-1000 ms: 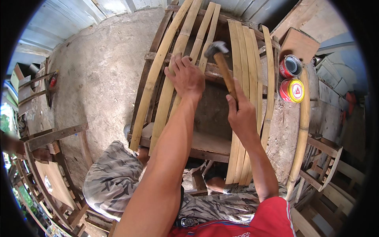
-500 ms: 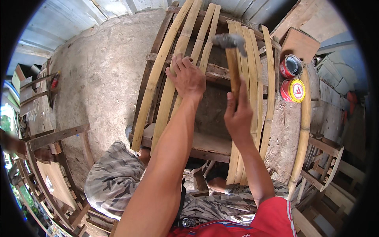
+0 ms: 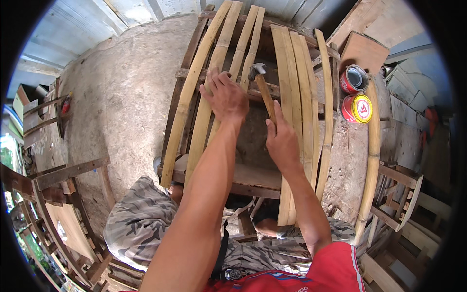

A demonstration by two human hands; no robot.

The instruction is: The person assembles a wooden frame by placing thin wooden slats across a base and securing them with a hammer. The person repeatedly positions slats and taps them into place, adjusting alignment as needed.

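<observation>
A wooden-handled hammer with a dark metal head (image 3: 263,92) is gripped by the right hand (image 3: 282,141), fingers clenched round the lower part of the handle. The long axis of the hammer runs up and slightly leftward, away from the person, with the head at the far end, close to a dark wooden crossbar (image 3: 194,75) of the frame. The left hand (image 3: 226,97) is laid on a pale curved bamboo slat (image 3: 206,112), fingers spread and pressed flat upon it, grasping nothing. Further bamboo slats (image 3: 296,87) are ranged lengthwise over the dark frame. Two red round tins (image 3: 357,95) are set on the ground to the right, well apart from the hammer.
</observation>
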